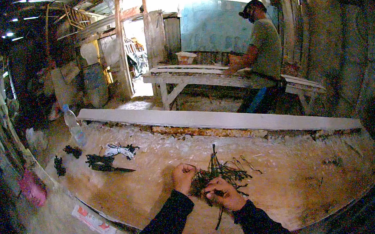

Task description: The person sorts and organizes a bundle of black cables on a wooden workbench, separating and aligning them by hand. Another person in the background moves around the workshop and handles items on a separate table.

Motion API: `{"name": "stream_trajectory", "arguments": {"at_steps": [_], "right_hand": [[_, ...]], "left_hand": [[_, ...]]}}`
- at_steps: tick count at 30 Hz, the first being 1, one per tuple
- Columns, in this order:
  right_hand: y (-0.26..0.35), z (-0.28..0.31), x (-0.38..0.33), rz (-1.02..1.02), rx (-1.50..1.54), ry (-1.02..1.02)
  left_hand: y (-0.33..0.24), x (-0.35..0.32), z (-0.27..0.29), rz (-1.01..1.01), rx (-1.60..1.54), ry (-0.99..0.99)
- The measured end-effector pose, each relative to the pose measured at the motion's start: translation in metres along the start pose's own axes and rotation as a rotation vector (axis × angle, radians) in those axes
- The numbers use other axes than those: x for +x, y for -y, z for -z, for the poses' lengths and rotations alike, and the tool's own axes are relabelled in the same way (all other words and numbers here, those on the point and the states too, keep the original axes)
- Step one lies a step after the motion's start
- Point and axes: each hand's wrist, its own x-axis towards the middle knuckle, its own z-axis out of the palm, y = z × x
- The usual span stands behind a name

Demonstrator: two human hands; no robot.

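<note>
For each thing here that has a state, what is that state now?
Left hand: closed on the strands.
Right hand: pinching the strands.
Strands: dark, tangled, fanned out on the board.
Bottle: upright, capped.
White cord: coiled, lying loose.
Plank: lying flat.

Left hand [183, 177]: fingers curled inward, fingertips hidden, grip unclear. Right hand [223, 194]: fingertips buried in dark strand bundle [218, 174]; material of strands too fine to tell. Both forearms cut off by lower edge of frame. Small dark items [73, 151] at centre left: too small to identify. Co-worker [260, 50] at upper right: legs hidden behind pale plank [224, 120], hands blurred. Frame corners black, upper left interior too dark to read.
</note>
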Motion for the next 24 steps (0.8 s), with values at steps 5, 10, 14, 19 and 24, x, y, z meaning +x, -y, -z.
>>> {"name": "stream_trajectory", "arguments": {"at_steps": [5,10,14,19,24], "right_hand": [[0.005,0.002,-0.001,0.022,0.114,0.072],[0.005,0.001,-0.002,0.011,0.084,0.088],[0.006,-0.002,-0.002,0.000,0.160,0.079],[0.010,-0.002,-0.001,-0.079,0.178,0.025],[0.013,0.007,-0.005,-0.251,0.226,-0.124]], "left_hand": [[-0.008,-0.006,-0.001,0.098,-0.226,0.134],[-0.008,-0.010,-0.006,-0.004,-0.153,0.161],[-0.008,-0.013,-0.006,-0.010,0.022,0.195],[-0.017,-0.014,-0.009,-0.096,-0.001,0.200],[-0.037,-0.017,0.001,-0.083,0.249,0.350]]}}
